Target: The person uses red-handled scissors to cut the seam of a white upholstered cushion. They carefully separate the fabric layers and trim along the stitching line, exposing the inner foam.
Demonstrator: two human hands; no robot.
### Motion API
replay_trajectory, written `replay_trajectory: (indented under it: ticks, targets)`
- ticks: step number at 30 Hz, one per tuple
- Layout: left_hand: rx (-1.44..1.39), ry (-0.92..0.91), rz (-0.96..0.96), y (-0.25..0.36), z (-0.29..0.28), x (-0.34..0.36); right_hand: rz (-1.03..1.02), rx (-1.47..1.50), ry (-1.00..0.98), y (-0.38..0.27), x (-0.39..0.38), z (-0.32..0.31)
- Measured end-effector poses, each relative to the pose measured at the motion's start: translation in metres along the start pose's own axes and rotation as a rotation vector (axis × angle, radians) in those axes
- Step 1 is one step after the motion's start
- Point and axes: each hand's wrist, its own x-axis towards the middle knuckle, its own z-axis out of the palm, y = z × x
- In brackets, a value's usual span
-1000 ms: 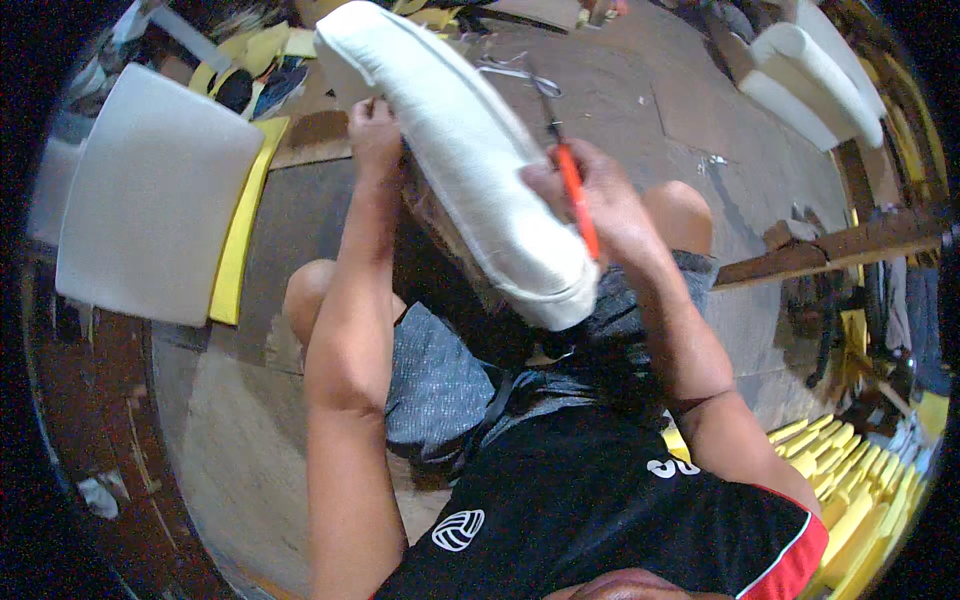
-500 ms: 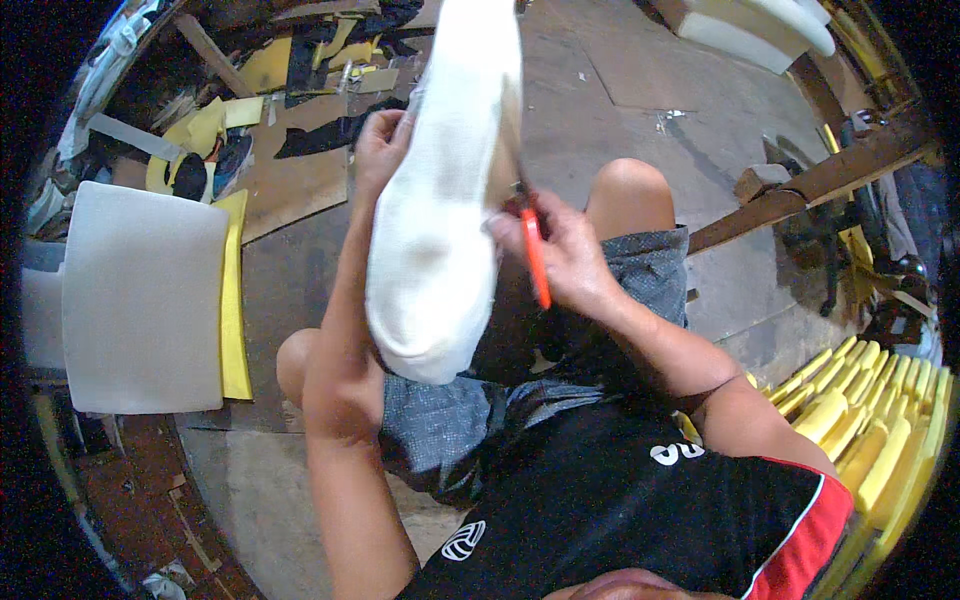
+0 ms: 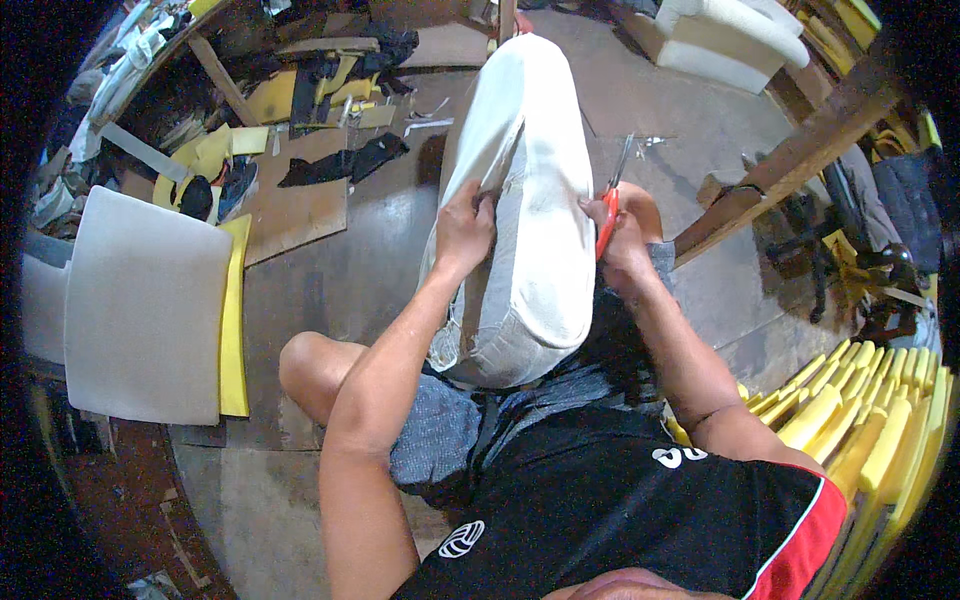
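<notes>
A long padded piece with a cream-white fabric cover [image 3: 562,160] stands lengthwise over my lap, pointing away from me. Its underside faces up, and a lengthwise gap shows between the cover's edges. My left hand [image 3: 466,235] is closed on the fabric at the left edge of this gap, fingertips tucked at the fold. At the right side of the piece, my right hand [image 3: 624,248] holds scissors [image 3: 609,212] with orange-red handles, blades pointing up and away. That hand's thumb and fingers also touch the cover's right side.
On the left stands a pale padded panel [image 3: 150,300] backed with yellow foam [image 3: 235,320]. Yellow foam strips [image 3: 870,430] are stacked at right, below a slanting wooden beam [image 3: 780,170]. Black cloth [image 3: 350,160] and scraps lie at far left; a white upholstered piece [image 3: 730,42] sits at far right.
The padded piece has been turned, so its gap shows, and moved right. My left hand has shifted from its far left side to the gap's edge; the scissors have swung to point away.
</notes>
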Motion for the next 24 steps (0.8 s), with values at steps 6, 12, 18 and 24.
replay_trajectory:
  ticks: [6, 12, 18, 24]
  targets:
    - [0.009, 0.02, -0.068, -0.015, -0.016, 0.016, 0.014, 0.172, -0.044, 0.013, 0.014, 0.028]
    - [-0.08, 0.026, -0.129, -0.025, -0.035, 0.01, -0.151, 0.046, -0.185, 0.02, 0.023, 0.047]
    - [-0.059, 0.214, -0.084, 0.003, -0.029, -0.025, -0.088, -0.071, -0.313, 0.01, 0.018, 0.028]
    - [0.107, -0.013, 0.055, 0.025, 0.005, -0.044, -0.264, -0.353, -0.004, 0.017, 0.009, -0.035]
